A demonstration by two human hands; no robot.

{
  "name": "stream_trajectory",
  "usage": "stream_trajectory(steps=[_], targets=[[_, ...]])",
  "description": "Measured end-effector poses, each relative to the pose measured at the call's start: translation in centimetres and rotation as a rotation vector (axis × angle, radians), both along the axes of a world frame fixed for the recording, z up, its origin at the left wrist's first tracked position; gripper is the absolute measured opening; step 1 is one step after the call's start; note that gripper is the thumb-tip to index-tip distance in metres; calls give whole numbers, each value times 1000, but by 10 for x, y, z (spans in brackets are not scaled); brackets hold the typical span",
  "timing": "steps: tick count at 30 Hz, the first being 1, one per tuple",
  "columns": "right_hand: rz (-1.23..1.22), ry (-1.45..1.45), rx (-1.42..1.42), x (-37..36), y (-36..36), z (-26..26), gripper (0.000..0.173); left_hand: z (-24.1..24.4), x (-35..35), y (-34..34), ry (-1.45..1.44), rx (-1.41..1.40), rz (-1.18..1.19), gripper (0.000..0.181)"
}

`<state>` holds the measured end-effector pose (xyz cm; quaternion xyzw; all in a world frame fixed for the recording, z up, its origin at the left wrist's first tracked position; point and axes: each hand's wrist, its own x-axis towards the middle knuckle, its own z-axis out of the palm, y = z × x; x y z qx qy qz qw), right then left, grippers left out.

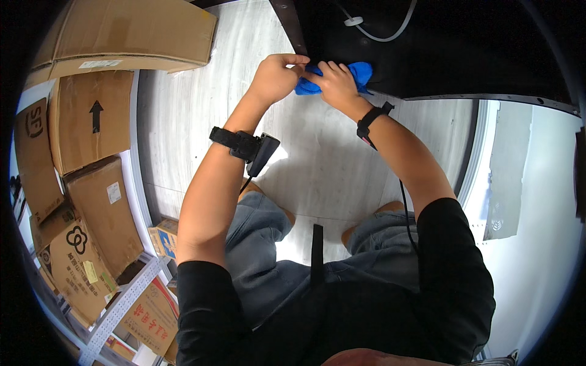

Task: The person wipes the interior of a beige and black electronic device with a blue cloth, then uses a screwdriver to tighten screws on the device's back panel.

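Observation:
A blue cloth lies bunched against the lower edge of a large black panel or cabinet at the top of the view. My right hand is on the cloth, its fingers bent over it. Just to the left, my left hand has thumb and forefinger close together at the cabinet's corner, near the cloth's left end; whether it pinches the cloth cannot be told. Both wrists wear black straps, and a black device sits on the left one.
Cardboard boxes are stacked along the left, some on a white perforated metal shelf frame. A white tube hangs across the black surface. Pale wood-look flooring lies below my hands. A white wall stands at the right.

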<state>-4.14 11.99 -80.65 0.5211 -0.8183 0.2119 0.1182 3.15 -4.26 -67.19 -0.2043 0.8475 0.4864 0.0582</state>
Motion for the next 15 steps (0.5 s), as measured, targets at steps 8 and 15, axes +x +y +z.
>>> stream_trajectory(steps=[8, 15], targets=[[-124, 7, 163, 4, -13, -64, 41, 7, 4, 12, -40, 45, 94, 32], [-230, -76, 437, 8, -28, -55, 27, 6, 7, 21, -61, -51, 141, 34]])
